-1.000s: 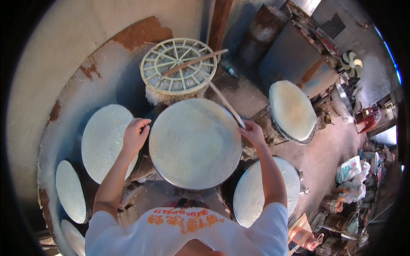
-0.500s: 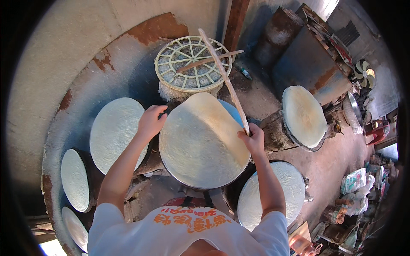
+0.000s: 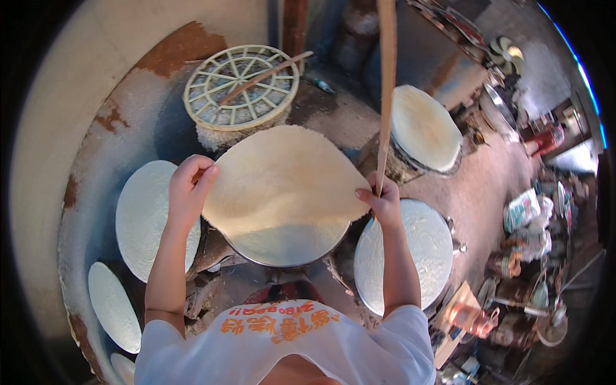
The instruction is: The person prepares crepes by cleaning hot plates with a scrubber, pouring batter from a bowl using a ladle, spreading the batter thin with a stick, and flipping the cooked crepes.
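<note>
A large, thin, pale-tan flatbread (image 3: 285,170) hangs spread between my hands, above a round griddle (image 3: 289,245) whose pale surface shows below the sheet's near edge. My left hand (image 3: 190,185) is closed, pinching the sheet's left edge between thumb and fingers. On the other side, my right hand (image 3: 385,202) grips the lower end of a long flat wooden stick (image 3: 387,77), which stands nearly upright. The thumb of that hand also presses on the sheet's right corner. The far part of the griddle is hidden under the sheet.
Other round griddles with pale batter stand around: left (image 3: 154,221), lower left (image 3: 114,307) and right (image 3: 404,253). Another sheet (image 3: 427,128) lies at the far right. A round slatted rack (image 3: 208,117) bears a second stick (image 3: 266,78). Bags (image 3: 523,212) and pots crowd the right.
The flatbread has come up off the griddle, its near edge now raised. My left hand has moved onto its left edge, and the stick has swung more upright. The view has shifted right.
</note>
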`<action>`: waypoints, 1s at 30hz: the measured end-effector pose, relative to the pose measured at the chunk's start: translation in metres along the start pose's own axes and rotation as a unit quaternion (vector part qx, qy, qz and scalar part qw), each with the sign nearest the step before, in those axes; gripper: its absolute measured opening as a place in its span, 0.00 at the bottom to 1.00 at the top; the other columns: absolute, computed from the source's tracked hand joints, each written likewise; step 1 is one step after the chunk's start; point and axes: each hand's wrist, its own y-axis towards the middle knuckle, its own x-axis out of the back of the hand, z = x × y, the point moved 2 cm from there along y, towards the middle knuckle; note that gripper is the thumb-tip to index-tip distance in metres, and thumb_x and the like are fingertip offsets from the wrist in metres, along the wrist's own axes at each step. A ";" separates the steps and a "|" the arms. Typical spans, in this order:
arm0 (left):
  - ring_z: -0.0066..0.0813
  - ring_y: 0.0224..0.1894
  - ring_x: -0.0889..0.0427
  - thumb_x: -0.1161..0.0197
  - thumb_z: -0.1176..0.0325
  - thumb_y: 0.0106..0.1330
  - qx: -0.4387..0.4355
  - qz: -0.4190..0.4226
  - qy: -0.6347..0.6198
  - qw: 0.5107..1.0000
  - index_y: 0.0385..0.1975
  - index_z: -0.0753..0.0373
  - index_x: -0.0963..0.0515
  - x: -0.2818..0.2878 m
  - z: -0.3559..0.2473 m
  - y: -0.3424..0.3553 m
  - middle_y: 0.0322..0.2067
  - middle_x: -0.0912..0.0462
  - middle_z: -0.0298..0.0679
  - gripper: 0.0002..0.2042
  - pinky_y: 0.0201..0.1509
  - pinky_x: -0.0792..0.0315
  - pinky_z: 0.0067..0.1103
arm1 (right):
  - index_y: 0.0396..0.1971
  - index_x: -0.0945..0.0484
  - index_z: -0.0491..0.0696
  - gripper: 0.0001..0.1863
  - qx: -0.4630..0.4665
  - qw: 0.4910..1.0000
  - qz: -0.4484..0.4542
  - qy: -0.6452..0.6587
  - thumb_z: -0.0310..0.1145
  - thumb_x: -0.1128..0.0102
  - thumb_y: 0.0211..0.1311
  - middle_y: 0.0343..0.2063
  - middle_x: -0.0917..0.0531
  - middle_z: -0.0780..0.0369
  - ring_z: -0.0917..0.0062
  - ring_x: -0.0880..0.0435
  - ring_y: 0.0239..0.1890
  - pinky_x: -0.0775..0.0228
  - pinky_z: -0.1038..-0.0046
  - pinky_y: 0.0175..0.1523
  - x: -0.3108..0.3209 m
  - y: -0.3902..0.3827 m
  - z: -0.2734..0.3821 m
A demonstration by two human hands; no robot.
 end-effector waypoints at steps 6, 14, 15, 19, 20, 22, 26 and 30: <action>0.34 0.29 0.24 0.40 0.75 0.61 -0.166 -0.004 0.156 0.974 0.30 0.66 0.27 -0.030 -0.127 -0.006 0.27 0.25 0.42 0.04 0.33 0.30 0.22 | 0.26 0.25 0.45 0.08 -0.104 0.984 -0.035 0.137 0.25 0.33 0.48 0.17 0.29 0.71 0.89 0.34 0.16 0.46 0.85 0.21 0.041 -0.006 -0.010; 0.26 0.28 0.26 0.40 0.74 0.61 -0.250 -0.006 0.172 0.953 0.31 0.66 0.27 -0.128 -0.193 0.142 0.28 0.25 0.38 0.04 0.34 0.31 0.20 | 0.29 0.24 0.43 0.06 -0.042 0.990 -0.136 0.015 0.26 0.36 0.53 0.15 0.28 0.68 0.86 0.34 0.13 0.45 0.82 0.18 0.165 0.094 0.035; 0.26 0.29 0.25 0.39 0.74 0.61 -0.291 -0.026 0.163 0.942 0.31 0.65 0.27 -0.142 -0.205 0.158 0.28 0.24 0.38 0.04 0.35 0.31 0.20 | 0.29 0.24 0.43 0.06 0.025 0.982 -0.185 0.003 0.26 0.37 0.54 0.16 0.26 0.67 0.85 0.31 0.14 0.41 0.81 0.19 0.191 0.110 0.054; 0.32 0.33 0.22 0.38 0.74 0.58 -0.397 -0.010 0.094 0.913 0.31 0.62 0.24 -0.231 -0.207 0.160 0.30 0.22 0.38 0.04 0.39 0.28 0.23 | 0.39 0.22 0.38 0.15 0.041 0.977 -0.207 -0.035 0.21 0.52 0.51 0.37 0.17 0.57 0.75 0.19 0.37 0.26 0.79 0.37 0.317 0.081 0.114; 0.35 0.34 0.22 0.37 0.75 0.56 -0.432 -0.014 0.096 0.896 0.31 0.61 0.24 -0.266 -0.183 0.159 0.31 0.21 0.38 0.05 0.40 0.27 0.25 | 0.40 0.22 0.39 0.19 0.034 0.981 -0.192 0.017 0.21 0.56 0.47 0.41 0.18 0.58 0.73 0.20 0.42 0.27 0.77 0.42 0.349 0.072 0.090; 0.39 0.38 0.22 0.38 0.71 0.57 -0.451 -0.019 0.133 0.882 0.32 0.58 0.23 -0.330 -0.133 0.166 0.32 0.22 0.37 0.04 0.40 0.26 0.30 | 0.38 0.21 0.37 0.20 0.000 0.970 -0.214 0.113 0.18 0.58 0.45 0.42 0.19 0.53 0.68 0.21 0.46 0.26 0.71 0.45 0.383 0.073 0.032; 0.40 0.33 0.27 0.42 0.72 0.54 -0.342 0.021 0.173 0.923 0.23 0.58 0.26 -0.465 -0.050 0.188 0.26 0.29 0.38 0.01 0.35 0.30 0.31 | 0.38 0.18 0.39 0.22 -0.026 0.931 -0.360 -0.048 0.19 0.56 0.42 0.34 0.16 0.59 0.75 0.20 0.37 0.30 0.77 0.42 0.444 0.073 -0.107; 0.38 0.33 0.27 0.42 0.70 0.53 -0.420 0.054 0.267 0.865 0.23 0.57 0.26 -0.518 0.005 0.186 0.26 0.30 0.37 0.01 0.36 0.30 0.32 | 0.36 0.17 0.39 0.18 -0.077 0.917 -0.387 -0.058 0.18 0.54 0.45 0.31 0.16 0.60 0.76 0.19 0.33 0.30 0.77 0.40 0.427 0.070 -0.168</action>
